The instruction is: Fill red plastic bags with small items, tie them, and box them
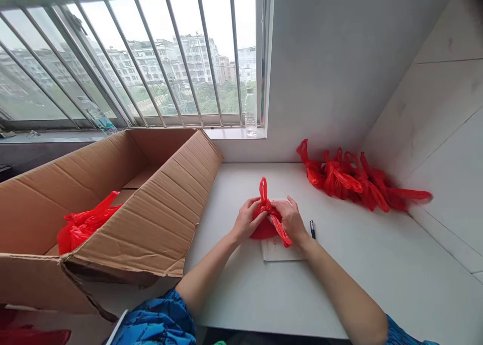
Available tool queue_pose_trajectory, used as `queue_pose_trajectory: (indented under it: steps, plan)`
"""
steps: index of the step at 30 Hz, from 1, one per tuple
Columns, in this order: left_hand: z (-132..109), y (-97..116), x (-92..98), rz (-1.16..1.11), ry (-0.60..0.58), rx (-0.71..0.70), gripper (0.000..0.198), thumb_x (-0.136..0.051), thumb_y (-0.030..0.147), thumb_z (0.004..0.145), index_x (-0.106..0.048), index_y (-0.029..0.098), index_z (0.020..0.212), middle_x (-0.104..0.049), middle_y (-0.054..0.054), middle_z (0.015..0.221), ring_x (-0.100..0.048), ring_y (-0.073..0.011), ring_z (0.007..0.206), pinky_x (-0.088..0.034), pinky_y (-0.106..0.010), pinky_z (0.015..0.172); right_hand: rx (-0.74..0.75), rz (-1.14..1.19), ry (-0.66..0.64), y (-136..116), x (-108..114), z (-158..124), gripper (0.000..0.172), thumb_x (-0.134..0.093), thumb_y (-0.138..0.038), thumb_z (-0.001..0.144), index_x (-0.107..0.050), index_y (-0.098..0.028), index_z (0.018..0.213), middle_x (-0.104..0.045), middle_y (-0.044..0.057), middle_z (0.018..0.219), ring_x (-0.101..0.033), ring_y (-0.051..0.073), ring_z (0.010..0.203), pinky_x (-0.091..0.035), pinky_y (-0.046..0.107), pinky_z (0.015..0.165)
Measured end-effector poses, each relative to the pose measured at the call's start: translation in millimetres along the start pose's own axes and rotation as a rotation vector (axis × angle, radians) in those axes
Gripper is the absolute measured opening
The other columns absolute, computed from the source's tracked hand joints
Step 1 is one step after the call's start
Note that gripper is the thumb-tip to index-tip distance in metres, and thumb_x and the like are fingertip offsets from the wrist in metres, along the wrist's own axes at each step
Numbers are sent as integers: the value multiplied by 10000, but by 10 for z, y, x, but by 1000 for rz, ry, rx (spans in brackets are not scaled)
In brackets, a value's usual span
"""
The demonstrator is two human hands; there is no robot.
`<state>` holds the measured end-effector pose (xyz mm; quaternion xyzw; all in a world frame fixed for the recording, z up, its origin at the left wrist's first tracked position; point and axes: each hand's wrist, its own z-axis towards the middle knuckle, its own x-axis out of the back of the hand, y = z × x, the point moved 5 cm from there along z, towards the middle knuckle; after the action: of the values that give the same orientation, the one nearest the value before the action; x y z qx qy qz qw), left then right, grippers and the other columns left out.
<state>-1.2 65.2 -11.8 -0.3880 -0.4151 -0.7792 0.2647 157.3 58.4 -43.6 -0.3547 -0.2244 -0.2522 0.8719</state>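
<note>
A red plastic bag (264,228) rests on the white table in front of me, its top gathered into a knot. One handle loop stands upright above the knot, and the other trails down toward me on the right. My left hand (247,218) has its fingers closed on the bag's left side by the knot. From the right, my right hand (290,218) grips the bag at the same height. Under the bag lies a white notepad (283,253), partly covered. A dark pen (312,229) is just right of my right wrist.
Several knotted red bags (350,179) sit in a row at the back right against the wall. To the left stands an open cardboard box (151,219) with a red bag (85,227) inside. Plastic bottles (250,112) stand on the sill of the barred window.
</note>
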Motion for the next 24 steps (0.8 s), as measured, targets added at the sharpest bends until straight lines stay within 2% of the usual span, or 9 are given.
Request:
queue_pose_trajectory:
  steps: [2,4,8,10,12,16,19,22,24]
  plan:
    - [-77,203,257,-81,-7,-46,298,-483,396,987,-625,253,1207,-578,-87,1322,-543,-232,1227,-434,-400,1051,61,97,39,-185,167,10,132,-586,-259,929,-641,-223,1044,-740,32,911,-678,203,876,-386,487,1065]
    - [-179,422,520,-125,-79,-55,302,-453,436,998,-639,236,1127,-643,-77,1179,-590,-223,1111,-460,-386,986,77,205,44,-409,317,11,53,-606,-251,919,-648,-234,946,-721,12,817,-652,181,766,-494,379,855]
    - [-466,819,903,-100,-327,-49,540,-654,579,848,-555,233,1251,-679,-56,1108,-627,-208,945,-485,-310,832,92,397,72,-940,574,-13,192,-648,-265,874,-553,-222,713,-601,-14,640,-519,147,594,-416,275,563]
    - [-616,969,1045,-39,-377,-62,618,-736,581,773,-567,209,1237,-690,-67,1091,-637,-211,920,-475,-287,794,182,459,65,-1214,676,-42,271,-636,-291,881,-499,-221,658,-559,-22,609,-473,136,561,-377,266,524]
    - [-751,1087,1188,-16,-418,-73,478,-698,535,830,-612,188,1147,-707,-55,979,-642,-184,844,-463,-259,739,271,516,21,-1417,750,-91,254,-605,-317,905,-519,-220,687,-573,-14,633,-494,140,574,-392,269,527]
    - [-959,1217,1754,-54,-388,-69,213,-609,362,918,-641,194,1045,-698,-19,844,-632,-134,743,-459,-222,676,228,621,-108,-1434,774,-281,166,-536,-370,955,-604,-225,997,-677,38,856,-644,186,777,-532,308,684]
    - [-1101,1119,2515,-73,-79,68,158,-636,332,883,-670,210,979,-701,-16,842,-635,-137,714,-496,-224,635,-20,558,-169,-1145,666,-494,178,-544,-349,963,-594,-244,1097,-698,52,957,-684,194,879,-559,252,626]
    - [-1361,848,3390,-76,561,294,241,-739,336,778,-701,234,993,-705,4,844,-640,-143,679,-530,-225,548,-183,483,-242,-941,518,-624,124,-544,-336,966,-612,-258,1035,-701,47,936,-697,187,862,-456,182,402]
    - [-1560,685,3825,-48,977,329,272,-754,312,734,-707,222,986,-713,18,893,-662,-137,729,-584,-247,629,-104,461,-309,-1043,428,-552,110,-535,-323,969,-619,-257,996,-695,47,930,-690,179,825,-411,183,356]
